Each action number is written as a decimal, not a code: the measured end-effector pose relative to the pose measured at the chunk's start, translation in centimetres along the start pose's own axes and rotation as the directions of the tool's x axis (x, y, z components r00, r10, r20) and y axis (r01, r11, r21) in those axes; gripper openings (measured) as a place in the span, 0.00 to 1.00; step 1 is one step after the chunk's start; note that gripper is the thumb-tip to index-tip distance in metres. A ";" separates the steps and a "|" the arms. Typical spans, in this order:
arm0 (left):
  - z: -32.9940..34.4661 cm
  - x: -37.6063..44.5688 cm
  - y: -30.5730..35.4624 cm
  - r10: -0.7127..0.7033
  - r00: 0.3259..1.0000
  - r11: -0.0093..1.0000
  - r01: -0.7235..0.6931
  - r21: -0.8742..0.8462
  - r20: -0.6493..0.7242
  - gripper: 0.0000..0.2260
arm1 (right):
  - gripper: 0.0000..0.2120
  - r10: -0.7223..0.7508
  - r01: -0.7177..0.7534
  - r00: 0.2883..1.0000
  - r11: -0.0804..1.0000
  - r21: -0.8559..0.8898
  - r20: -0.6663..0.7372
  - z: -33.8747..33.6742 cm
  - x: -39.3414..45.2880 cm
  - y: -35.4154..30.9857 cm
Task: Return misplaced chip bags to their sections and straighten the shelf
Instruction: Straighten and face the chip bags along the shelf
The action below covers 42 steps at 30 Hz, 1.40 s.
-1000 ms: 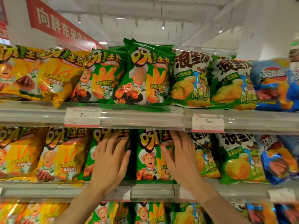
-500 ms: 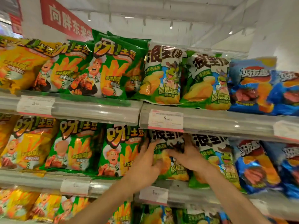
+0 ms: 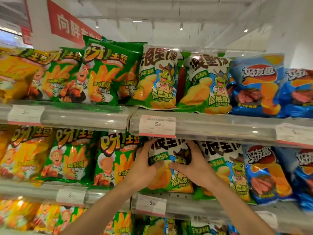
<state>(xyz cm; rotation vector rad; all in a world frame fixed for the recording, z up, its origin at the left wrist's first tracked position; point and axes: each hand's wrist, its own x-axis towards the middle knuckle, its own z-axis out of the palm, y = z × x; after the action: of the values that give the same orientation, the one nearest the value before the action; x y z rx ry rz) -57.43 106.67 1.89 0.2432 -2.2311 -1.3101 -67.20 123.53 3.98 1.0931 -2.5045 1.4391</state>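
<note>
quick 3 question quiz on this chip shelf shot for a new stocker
1. True or false: both hands are on the same bag.
2. What colour are the bags at the far right of the middle shelf? A) red B) blue C) yellow
3. Fill in: left of the held bag stands a ___ bag with a chef on it.

Key
1. True: the left hand and right hand grip one frog bag on the middle shelf.
2. B: the blue bags.
3. Green: the chef bag.
</note>
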 end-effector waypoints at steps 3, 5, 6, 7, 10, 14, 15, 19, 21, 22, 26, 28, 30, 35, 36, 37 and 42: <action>-0.7 0.5 0.1 0.019 0.998 0.999 -0.016 -0.038 0.068 0.34 | 0.46 -0.041 0.041 0.999 0.999 -0.009 -0.017 -0.2 -0.5 0.3; -1.0 1.0 0.4 0.008 0.991 0.996 0.003 -0.087 0.133 0.36 | 0.46 -0.051 0.051 0.999 0.999 0.004 -0.004 -0.2 -0.7 0.5; -1.1 1.2 0.4 0.004 0.988 0.995 0.010 -0.095 0.153 0.37 | 0.47 -0.058 0.058 0.998 0.998 0.015 -0.004 -0.2 -0.7 0.7; -1.2 1.4 0.4 -0.002 0.987 0.996 0.017 -0.093 0.164 0.39 | 0.47 -0.063 0.064 0.998 0.998 0.022 -0.007 -0.3 -0.7 0.8; -1.2 1.8 0.3 0.000 0.986 0.998 0.010 -0.056 0.167 0.41 | 0.44 -0.075 0.075 0.997 0.997 -0.002 -0.012 -0.5 -0.7 0.9; -1.1 2.1 0.6 0.054 0.982 0.998 -0.047 -0.040 0.179 0.41 | 0.44 -0.040 0.038 0.998 0.999 -0.031 -0.043 -0.3 -0.7 0.8; -1.0 2.1 0.6 0.065 0.982 0.998 -0.061 -0.031 0.179 0.40 | 0.46 -0.036 0.034 0.998 0.998 -0.045 -0.049 -0.1 -0.6 0.9; -1.8 0.5 -0.2 0.212 0.967 0.967 -0.228 0.113 0.140 0.38 | 0.48 -0.037 0.031 0.999 0.985 -0.170 -0.038 0.7 -0.5 0.8; -2.9 -0.6 -1.1 0.310 0.946 0.903 -0.325 0.282 0.100 0.34 | 0.46 -0.036 0.031 0.999 0.974 -0.223 -0.021 1.2 -0.7 0.7; -3.6 -1.1 -1.6 0.390 0.919 0.836 -0.381 0.395 0.062 0.29 | 0.45 -0.037 0.029 0.999 0.967 -0.253 -0.029 1.6 -0.9 0.7; -6.2 -1.6 -3.2 0.653 0.756 0.497 -0.477 0.725 0.050 0.17 | 0.37 -0.208 0.102 0.971 0.804 -0.586 -0.115 3.5 -1.5 0.0; -6.9 -1.2 -4.2 0.636 0.771 0.448 -0.412 0.793 0.040 0.18 | 0.35 -0.249 0.114 0.963 0.717 -0.688 -0.099 4.8 -1.2 -0.4; -7.3 -0.9 -4.7 0.572 0.820 0.409 -0.306 0.859 0.020 0.21 | 0.33 -0.223 0.103 0.972 0.682 -0.724 -0.073 6.0 -0.7 -0.5; -7.4 -0.2 -5.7 0.501 0.864 0.353 -0.266 0.897 0.059 0.25 | 0.32 -0.203 0.104 0.979 0.638 -0.763 -0.037 8.1 -0.2 -0.6; -7.4 -0.2 -5.7 0.500 0.864 0.348 -0.263 0.900 0.059 0.25 | 0.32 -0.208 0.108 0.978 0.631 -0.768 -0.033 8.3 -0.1 -0.7; -7.4 -0.2 -5.7 0.499 0.865 0.350 -0.262 0.899 0.058 0.26 | 0.32 -0.206 0.108 0.978 0.622 -0.776 -0.029 8.4 -0.1 -0.8; -7.3 -0.8 -5.1 0.537 0.842 0.399 -0.298 0.867 0.042 0.25 | 0.31 -0.242 0.127 0.969 0.658 -0.743 -0.048 7.9 -0.4 -1.2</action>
<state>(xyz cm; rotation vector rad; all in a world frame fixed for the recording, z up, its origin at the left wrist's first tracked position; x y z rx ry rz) -53.48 98.82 0.09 0.1415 -2.3005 0.2015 -63.92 117.25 0.25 0.9682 -2.3823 0.3238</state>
